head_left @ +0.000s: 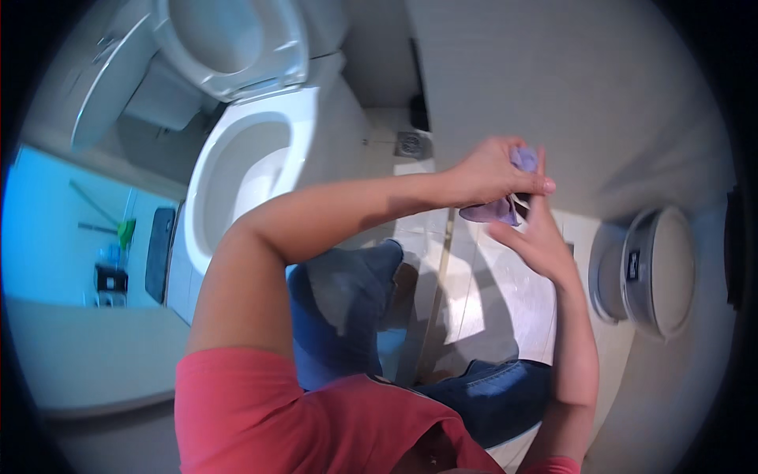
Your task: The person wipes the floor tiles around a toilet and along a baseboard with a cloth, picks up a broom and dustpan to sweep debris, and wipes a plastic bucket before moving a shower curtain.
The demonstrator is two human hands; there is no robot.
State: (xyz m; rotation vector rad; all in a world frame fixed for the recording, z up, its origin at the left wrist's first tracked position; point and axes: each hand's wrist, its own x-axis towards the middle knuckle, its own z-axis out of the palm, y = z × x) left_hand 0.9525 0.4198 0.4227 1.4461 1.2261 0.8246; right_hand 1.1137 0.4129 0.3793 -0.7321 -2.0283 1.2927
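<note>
A pale purple cloth [491, 212] is bunched up in front of me, right of the middle of the head view. My left hand [483, 171] is closed around it, and part of the cloth sticks out above and below the fingers. Just beneath and to the right is my right hand [543, 246], its thumb spread away and one finger stretched upward beside the cloth. The left hand partly hides the right hand's other fingers. Whether the right hand touches the cloth cannot be made out.
A white toilet [207, 189] with its lid [296, 47] raised stands on the left. A round, silvery bin [663, 272] sits by the right wall. Between them lie a tiled floor [466, 304] and a drain grate [410, 144]. My knees are bent below my arms.
</note>
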